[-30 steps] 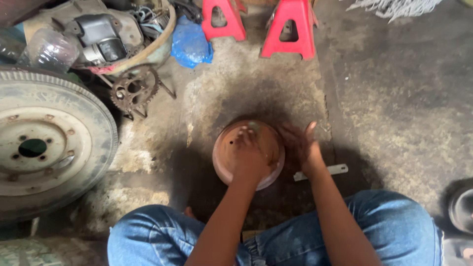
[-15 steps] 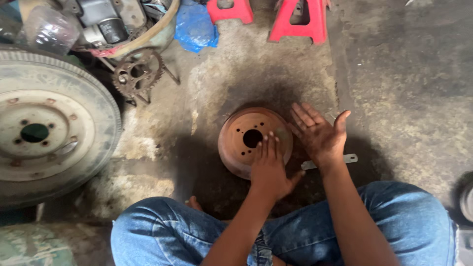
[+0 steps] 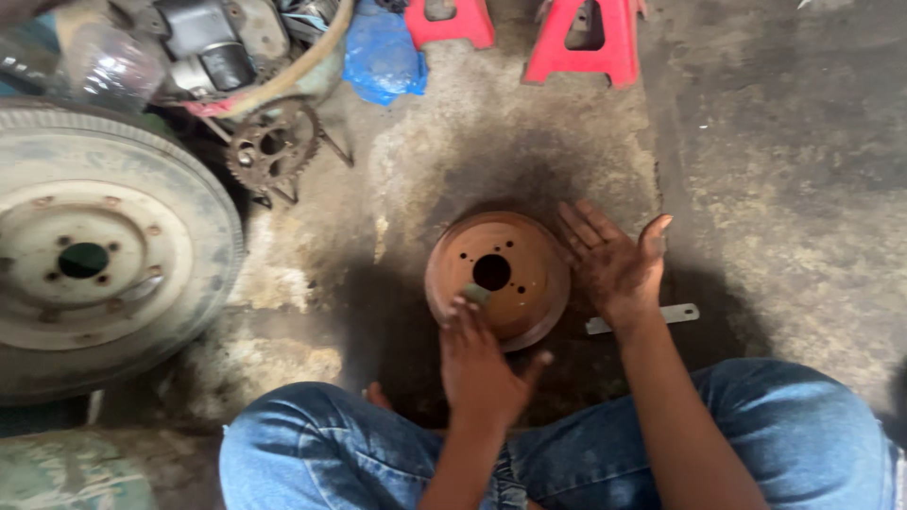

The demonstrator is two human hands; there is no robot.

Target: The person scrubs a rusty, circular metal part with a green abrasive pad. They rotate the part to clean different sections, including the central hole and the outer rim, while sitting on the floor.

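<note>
rusty brake drum, round, centre hole, flat on floor

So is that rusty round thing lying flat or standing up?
Lying flat: the rusty brake drum rests on the concrete floor, its holed face up.

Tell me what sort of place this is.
Most likely a vehicle repair workshop. On the stained concrete floor lie a rusty brake drum, a large tyre on its wheel, a toothed sprocket and red jack stands.
</note>
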